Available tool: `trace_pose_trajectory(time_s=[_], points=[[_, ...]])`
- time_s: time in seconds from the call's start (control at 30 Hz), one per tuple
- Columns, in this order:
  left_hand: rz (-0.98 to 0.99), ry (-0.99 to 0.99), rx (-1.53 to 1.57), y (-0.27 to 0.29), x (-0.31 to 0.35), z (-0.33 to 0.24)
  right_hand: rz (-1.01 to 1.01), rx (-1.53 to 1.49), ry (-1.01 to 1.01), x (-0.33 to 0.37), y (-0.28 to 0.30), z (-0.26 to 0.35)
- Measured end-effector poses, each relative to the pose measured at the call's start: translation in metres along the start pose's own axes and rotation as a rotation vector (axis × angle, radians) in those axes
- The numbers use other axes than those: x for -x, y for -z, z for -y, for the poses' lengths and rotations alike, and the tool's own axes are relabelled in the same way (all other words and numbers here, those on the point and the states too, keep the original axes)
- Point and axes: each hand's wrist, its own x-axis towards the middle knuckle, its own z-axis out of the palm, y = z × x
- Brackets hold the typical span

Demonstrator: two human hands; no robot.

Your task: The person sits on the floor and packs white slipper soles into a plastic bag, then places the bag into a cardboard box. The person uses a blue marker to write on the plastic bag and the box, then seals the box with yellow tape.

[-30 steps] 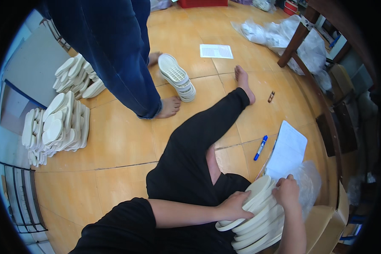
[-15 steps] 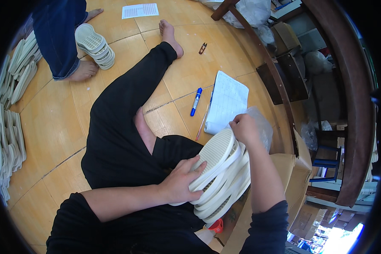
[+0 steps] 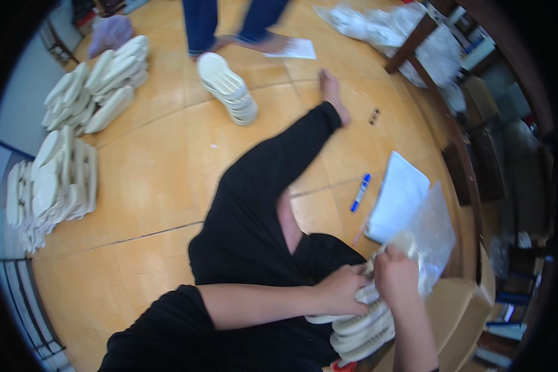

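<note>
A stack of cream-white shoe soles (image 3: pixel 363 338) leans over my lap and beside the cardboard box. My left hand (image 3: pixel 344 290) is closed on the left side of the soles, its fingertips partly hidden by my right hand. Closed in a fist, my right hand (image 3: pixel 395 276) grips at the top sole (image 3: pixel 404 243), next to a clear plastic bag (image 3: pixel 437 232). Blur hides whether it also pinches the bag.
An open notebook (image 3: pixel 400 192), a blue marker (image 3: pixel 361 192) and a small brown-handled tool (image 3: pixel 374 116) lie on the tiled floor. A cardboard box (image 3: pixel 452 310) stands at right. More soles (image 3: pixel 65 180) are piled at left, another stack (image 3: pixel 226 87) ahead. A person in jeans (image 3: pixel 201 25) stands beyond.
The view has swung left, showing more piled soles. My right hand has closed over the top of the stack, close to my left. The person in jeans has stepped away, one foot near the paper.
</note>
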Motion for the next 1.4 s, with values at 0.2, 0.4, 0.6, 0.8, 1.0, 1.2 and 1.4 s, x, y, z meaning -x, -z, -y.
trace_pose_trajectory(time_s=[0.2, 0.4, 0.6, 0.8, 1.0, 1.2, 1.4], points=[[-0.324, 0.157, 0.037, -0.020, 0.001, 0.016, -0.065, -0.069, -0.062, 0.017, -0.014, 0.024], [-0.177, 0.036, 0.081, -0.013, -0.035, 0.054, -0.001, -0.113, -0.111, 0.015, -0.029, 0.022], [-0.106, 0.240, -0.017, -0.002, -0.062, 0.063, -0.398, -0.562, -0.445, 0.096, -0.006, -0.024], [-0.328, 0.172, 0.040, 0.005, -0.039, 0.067, -0.518, -0.562, -1.170, 0.215, -0.054, -0.033], [-0.109, 0.266, -0.167, 0.016, -0.032, 0.070, -0.567, -0.974, -1.417, 0.268, -0.128, 0.033], [0.031, 0.431, 0.048, 0.018, -0.056, 0.046, -0.380, -1.034, -1.393, 0.267, -0.148, 0.020], [0.289, 0.231, 0.126, 0.011, -0.055, 0.038, -0.253, -1.134, -1.221, 0.274, -0.118, 0.032]])
